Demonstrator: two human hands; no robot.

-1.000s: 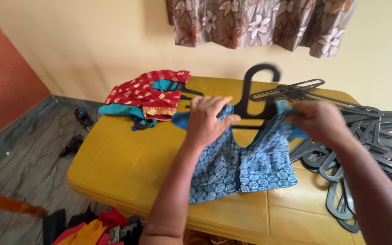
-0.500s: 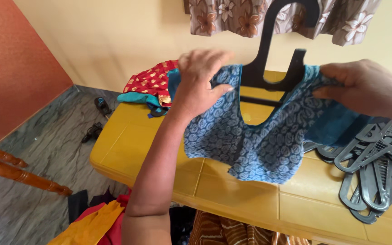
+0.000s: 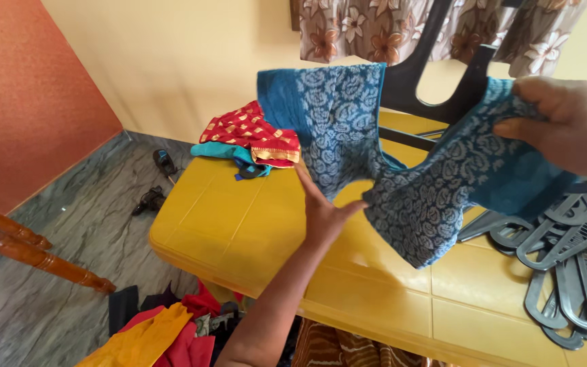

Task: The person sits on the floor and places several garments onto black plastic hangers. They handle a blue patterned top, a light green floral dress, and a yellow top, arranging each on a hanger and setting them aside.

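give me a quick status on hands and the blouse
Right hand grips blouse on black hanger, held above table. Left hand open under the hem. Grey hangers piled at right.

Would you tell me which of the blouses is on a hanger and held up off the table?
The blue printed blouse, hung on a black hanger and gripped by the right hand. The red and gold blouse lies on the yellow table.

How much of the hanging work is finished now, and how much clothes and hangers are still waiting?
Done: a red and gold blouse lies on the yellow table, a dark hanger tip showing under it. In hand: the blue printed blouse sits on a black hanger; the right hand grips one shoulder, the left hand reaches open beneath. Left: grey hangers and floor clothes.
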